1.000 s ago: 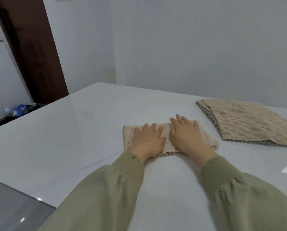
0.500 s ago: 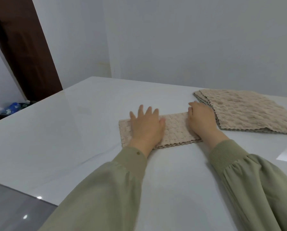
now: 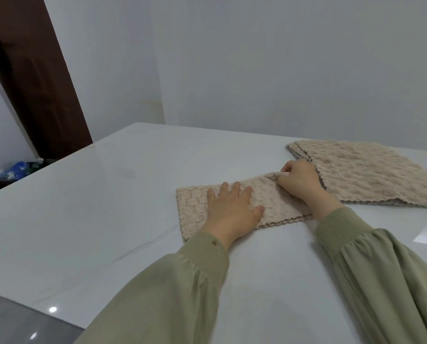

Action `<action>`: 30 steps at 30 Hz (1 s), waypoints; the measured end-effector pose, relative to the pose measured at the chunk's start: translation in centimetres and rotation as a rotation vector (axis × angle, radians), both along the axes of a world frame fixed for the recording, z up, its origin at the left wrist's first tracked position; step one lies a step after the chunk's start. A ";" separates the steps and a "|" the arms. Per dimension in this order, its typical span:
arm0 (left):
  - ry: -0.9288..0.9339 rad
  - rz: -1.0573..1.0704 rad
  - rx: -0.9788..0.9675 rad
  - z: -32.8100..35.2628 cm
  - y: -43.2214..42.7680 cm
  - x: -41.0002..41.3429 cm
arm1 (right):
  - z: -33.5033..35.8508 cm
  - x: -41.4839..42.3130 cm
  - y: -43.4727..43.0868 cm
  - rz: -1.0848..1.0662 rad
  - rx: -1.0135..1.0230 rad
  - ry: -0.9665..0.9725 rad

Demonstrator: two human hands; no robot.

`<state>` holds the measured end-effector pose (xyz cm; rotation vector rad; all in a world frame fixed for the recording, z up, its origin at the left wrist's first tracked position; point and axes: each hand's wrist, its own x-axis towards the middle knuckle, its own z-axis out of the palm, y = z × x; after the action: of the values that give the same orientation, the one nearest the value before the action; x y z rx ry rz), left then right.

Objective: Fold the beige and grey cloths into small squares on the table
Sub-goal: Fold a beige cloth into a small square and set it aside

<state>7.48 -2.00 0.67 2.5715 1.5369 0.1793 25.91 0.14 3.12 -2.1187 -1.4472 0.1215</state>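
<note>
Nearest to me, at the bottom left corner, I see a strip of grey floor (image 3: pixel 9 321) with two bright reflections on it, and then the near edge of the white table (image 3: pixel 108 207). Both arms come in from below in olive sleeves, the left sleeve (image 3: pixel 170 294) crossing the middle and the right sleeve (image 3: pixel 381 281) filling the lower right. The left hand (image 3: pixel 232 209) lies palm down on the cloth (image 3: pixel 276 202), fingers straight and slightly spread, pressing it flat and gripping nothing. The cloth is a beige, bumpy strip, folded and lying on the table just ahead of both cuffs, its scalloped edge facing me. The right hand (image 3: pixel 300 181) is at the cloth's right end, fingers curled, pinching a small raised bit of the far edge between thumb and fingertips. Just beyond and to the right of that hand sits a stack (image 3: pixel 371 175) of flat beige cloths, its near left edge touching or almost touching the hand; I cannot tell which. Past the far table edge stands a pale wall (image 3: pixel 281 58), and to the left a dark brown door (image 3: pixel 38 83), with some blue items (image 3: pixel 21 167) on the ground beside it, too small to make out.
</note>
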 end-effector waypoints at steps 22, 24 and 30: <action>-0.990 0.126 0.058 3.8 1.1 -4.3 | 7.3 -3.4 -6.0 0.277 -0.320 0.024; -0.910 0.141 0.062 3.8 1.4 -4.4 | 5.9 -2.9 -4.8 0.228 -0.105 0.345; -0.982 0.113 -0.466 5.1 0.9 -4.3 | 2.9 -3.3 -3.3 0.140 0.019 1.167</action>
<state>3.19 -1.07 5.80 1.6058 1.1270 0.8288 22.61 -3.21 5.98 -1.4173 -0.8261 1.1594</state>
